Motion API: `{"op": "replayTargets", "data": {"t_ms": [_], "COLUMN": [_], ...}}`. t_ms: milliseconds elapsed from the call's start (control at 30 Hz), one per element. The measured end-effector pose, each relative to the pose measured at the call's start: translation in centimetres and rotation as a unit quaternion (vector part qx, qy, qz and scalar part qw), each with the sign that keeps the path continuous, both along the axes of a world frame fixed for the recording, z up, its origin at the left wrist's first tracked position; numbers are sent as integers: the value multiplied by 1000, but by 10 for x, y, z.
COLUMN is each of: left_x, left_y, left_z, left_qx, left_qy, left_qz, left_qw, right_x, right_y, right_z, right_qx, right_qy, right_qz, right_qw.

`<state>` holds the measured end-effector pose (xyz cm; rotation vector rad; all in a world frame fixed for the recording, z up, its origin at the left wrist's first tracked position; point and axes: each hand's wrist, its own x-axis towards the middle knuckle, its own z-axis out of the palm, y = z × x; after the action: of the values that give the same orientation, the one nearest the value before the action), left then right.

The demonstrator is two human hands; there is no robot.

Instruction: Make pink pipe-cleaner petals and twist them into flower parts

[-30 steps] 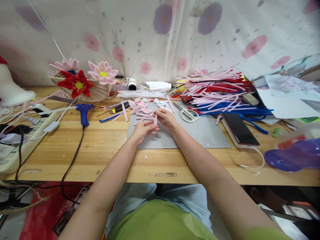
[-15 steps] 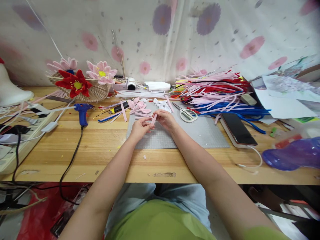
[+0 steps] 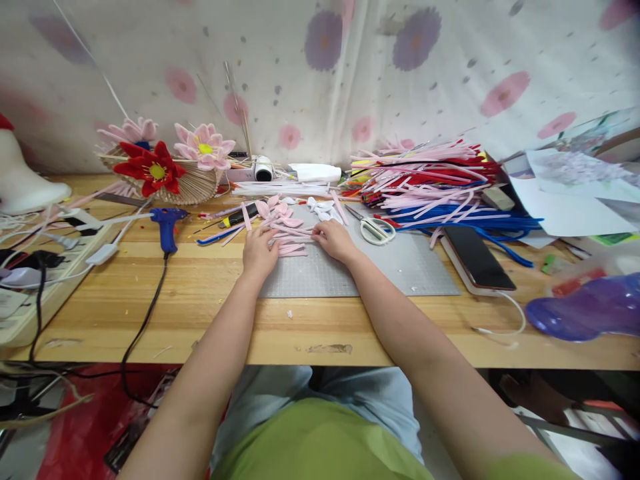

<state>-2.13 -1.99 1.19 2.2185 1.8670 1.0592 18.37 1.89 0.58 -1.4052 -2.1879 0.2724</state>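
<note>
Several short pink pipe cleaner strips (image 3: 295, 241) lie across the grey cutting mat (image 3: 320, 280), between my two hands. My left hand (image 3: 260, 253) is at their left ends, its fingers curled around some of them with the thumb low. At the right ends, my right hand (image 3: 335, 240) pinches the tip of a strip; its fingertips are partly hidden. Folded pink petals (image 3: 281, 212) lie just behind my left hand. Beyond my right hand are white looped pieces (image 3: 325, 210) and scissors (image 3: 376, 231) with pale handles.
A blue glue gun (image 3: 169, 230) stands to the left, its black cord running over the table edge. Behind it are finished fuzzy flowers (image 3: 155, 170). Bundles of coloured pipe cleaners (image 3: 430, 180) are piled at back right, near a phone (image 3: 479, 259) on a white block.
The bent pink pipe cleaner piece held up between my hands is no longer raised. My hands have moved apart and down to the strips on the mat.
</note>
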Motion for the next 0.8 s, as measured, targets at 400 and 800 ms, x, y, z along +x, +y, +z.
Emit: {"op": "replayTargets", "data": {"t_ms": [400, 800], "left_x": [11, 17], "left_y": [-1, -8], "left_z": [5, 10], "left_qx": [-31, -48], "left_qy": [-6, -11], "left_qz": [4, -28], "left_qw": [999, 998], "right_x": [0, -6], "right_y": [4, 3], "right_z": [1, 1], "right_qx": [-1, -105], "right_qy": [143, 409], "right_qz": [68, -18], "right_qw": [987, 906]}}
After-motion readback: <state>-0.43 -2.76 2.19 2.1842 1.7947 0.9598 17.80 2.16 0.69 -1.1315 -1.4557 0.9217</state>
